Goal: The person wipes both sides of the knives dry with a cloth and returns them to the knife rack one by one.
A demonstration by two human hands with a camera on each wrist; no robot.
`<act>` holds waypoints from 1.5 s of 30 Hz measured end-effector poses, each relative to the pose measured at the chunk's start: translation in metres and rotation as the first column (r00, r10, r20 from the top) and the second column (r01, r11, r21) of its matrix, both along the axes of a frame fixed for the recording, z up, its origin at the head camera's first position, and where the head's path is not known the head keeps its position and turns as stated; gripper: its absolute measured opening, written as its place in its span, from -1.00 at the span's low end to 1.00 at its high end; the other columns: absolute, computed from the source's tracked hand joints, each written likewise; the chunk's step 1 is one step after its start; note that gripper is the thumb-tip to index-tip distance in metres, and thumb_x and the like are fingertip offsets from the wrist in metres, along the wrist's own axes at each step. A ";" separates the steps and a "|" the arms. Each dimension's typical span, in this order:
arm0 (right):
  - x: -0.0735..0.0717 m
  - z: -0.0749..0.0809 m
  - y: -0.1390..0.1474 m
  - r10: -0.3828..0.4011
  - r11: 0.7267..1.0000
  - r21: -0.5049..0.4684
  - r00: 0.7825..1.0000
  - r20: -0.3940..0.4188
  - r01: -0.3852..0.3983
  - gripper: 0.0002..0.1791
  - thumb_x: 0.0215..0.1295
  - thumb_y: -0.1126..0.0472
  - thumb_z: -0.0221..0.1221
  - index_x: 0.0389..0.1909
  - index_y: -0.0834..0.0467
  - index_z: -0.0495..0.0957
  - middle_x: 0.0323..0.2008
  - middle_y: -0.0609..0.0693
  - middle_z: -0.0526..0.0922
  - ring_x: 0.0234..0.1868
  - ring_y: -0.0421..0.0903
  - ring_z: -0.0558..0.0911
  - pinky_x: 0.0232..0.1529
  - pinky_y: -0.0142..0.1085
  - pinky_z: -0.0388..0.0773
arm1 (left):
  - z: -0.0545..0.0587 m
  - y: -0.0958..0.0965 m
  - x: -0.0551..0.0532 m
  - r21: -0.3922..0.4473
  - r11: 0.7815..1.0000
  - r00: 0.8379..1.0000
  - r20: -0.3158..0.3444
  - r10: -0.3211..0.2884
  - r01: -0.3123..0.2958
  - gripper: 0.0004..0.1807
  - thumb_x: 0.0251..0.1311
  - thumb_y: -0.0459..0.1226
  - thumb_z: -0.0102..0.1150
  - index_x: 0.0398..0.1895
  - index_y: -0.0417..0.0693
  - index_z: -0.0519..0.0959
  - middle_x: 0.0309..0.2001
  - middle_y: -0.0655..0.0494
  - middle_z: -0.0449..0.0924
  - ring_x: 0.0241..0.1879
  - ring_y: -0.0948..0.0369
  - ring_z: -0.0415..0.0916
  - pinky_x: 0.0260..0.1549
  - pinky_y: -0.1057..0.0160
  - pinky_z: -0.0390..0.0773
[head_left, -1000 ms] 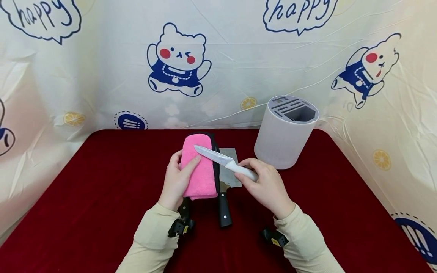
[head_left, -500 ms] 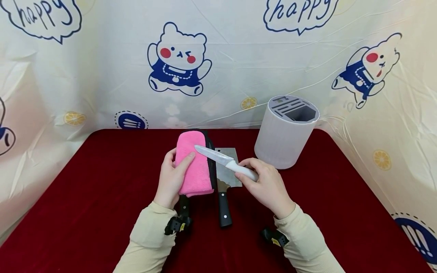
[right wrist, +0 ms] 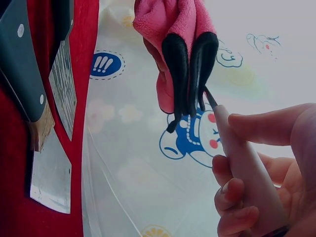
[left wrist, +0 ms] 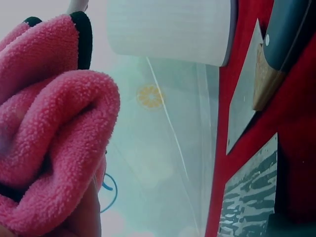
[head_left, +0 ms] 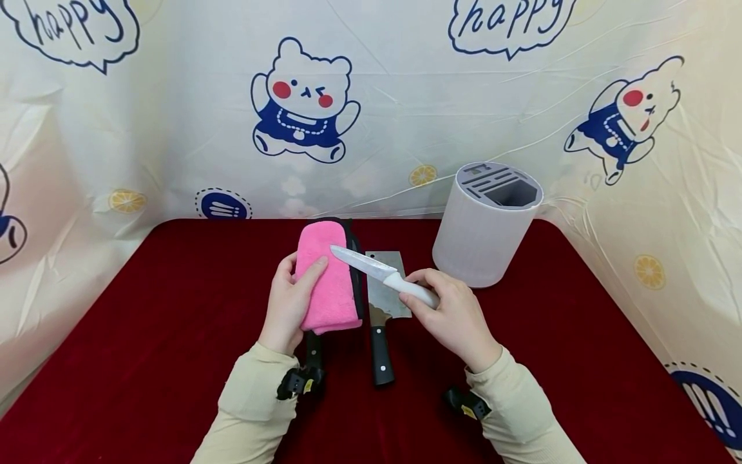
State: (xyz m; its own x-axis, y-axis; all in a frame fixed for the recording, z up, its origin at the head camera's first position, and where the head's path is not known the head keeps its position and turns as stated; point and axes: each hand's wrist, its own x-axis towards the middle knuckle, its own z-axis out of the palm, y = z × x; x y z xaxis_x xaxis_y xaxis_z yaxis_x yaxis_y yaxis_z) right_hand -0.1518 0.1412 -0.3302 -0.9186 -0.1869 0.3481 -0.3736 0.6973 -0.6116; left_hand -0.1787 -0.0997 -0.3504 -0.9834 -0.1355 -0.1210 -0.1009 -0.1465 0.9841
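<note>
Cleaver point(head_left: 391, 293) (landmark) lies on the red tabletop point(head_left: 174, 309), blade end away from the person, black handle toward them. Left of the cleaver and raised above the tabletop, the left hand point(head_left: 288, 306) holds a folded pink cloth point(head_left: 329, 283) with black edging; its grip is closed on the fabric, thumb across the front face. Right of the cleaver, the right hand's point(head_left: 456, 319) grip pinches the handle of a white-handled knife point(head_left: 379, 273) between thumb and fingers. This knife spans above the cleaver's blade, its point in front of the pink face; whether steel meets fabric cannot be told. A black-handled knife point(head_left: 313, 351) lies left of the cleaver, partly hidden. Beyond the cleaver and to its right stands a white knife block point(head_left: 487, 241), slots uppermost. Probable hazards: the bare left thumb is near the point, so a slip or sideways swing could cut it; a fingertip hold might let the blade roll; loose folds could snag the edge.
</note>
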 end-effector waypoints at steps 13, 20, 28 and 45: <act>-0.001 0.000 0.000 0.006 1.000 -0.006 1.000 0.000 -0.006 -0.73 0.20 0.15 0.34 -0.08 0.09 0.65 -0.20 -0.01 0.73 -0.32 -0.11 0.60 -0.27 -0.24 0.55 | -0.001 0.011 0.004 0.002 0.999 0.999 0.006 -0.043 0.043 -0.42 0.35 -0.08 0.17 0.35 0.04 0.23 -0.20 0.10 0.65 -0.32 0.23 0.68 -0.28 0.19 0.68; 0.000 0.000 0.000 0.001 1.000 -0.004 1.000 0.017 0.000 -0.72 0.20 0.14 0.34 -0.07 0.09 0.64 -0.19 -0.01 0.73 -0.31 -0.10 0.59 -0.25 -0.23 0.55 | -0.002 0.014 0.006 -0.022 0.998 0.998 0.001 -0.065 0.065 -0.46 0.35 -0.11 0.16 0.33 0.05 0.26 -0.19 0.07 0.63 -0.32 0.22 0.66 -0.29 0.18 0.67; -0.001 -0.002 -0.001 0.022 1.000 -0.003 1.000 -0.015 -0.022 -0.73 0.21 0.14 0.34 -0.08 0.09 0.64 -0.22 -0.02 0.72 -0.33 -0.13 0.59 -0.26 -0.24 0.56 | -0.003 0.019 0.007 -0.069 0.990 0.993 -0.011 -0.121 0.120 -0.46 0.34 -0.11 0.17 0.33 0.10 0.26 -0.12 -0.05 0.63 -0.30 0.18 0.68 -0.27 0.17 0.67; 0.000 -0.004 -0.003 0.036 0.999 -0.001 0.999 -0.033 -0.036 -0.72 0.21 0.13 0.33 -0.07 0.11 0.63 -0.24 -0.04 0.72 -0.35 -0.18 0.56 -0.31 -0.28 0.55 | -0.001 0.029 0.012 -0.105 0.975 0.981 -0.006 -0.196 0.194 -0.44 0.30 -0.07 0.22 0.32 0.12 0.30 -0.25 0.00 0.65 -0.37 0.18 0.67 -0.34 0.16 0.65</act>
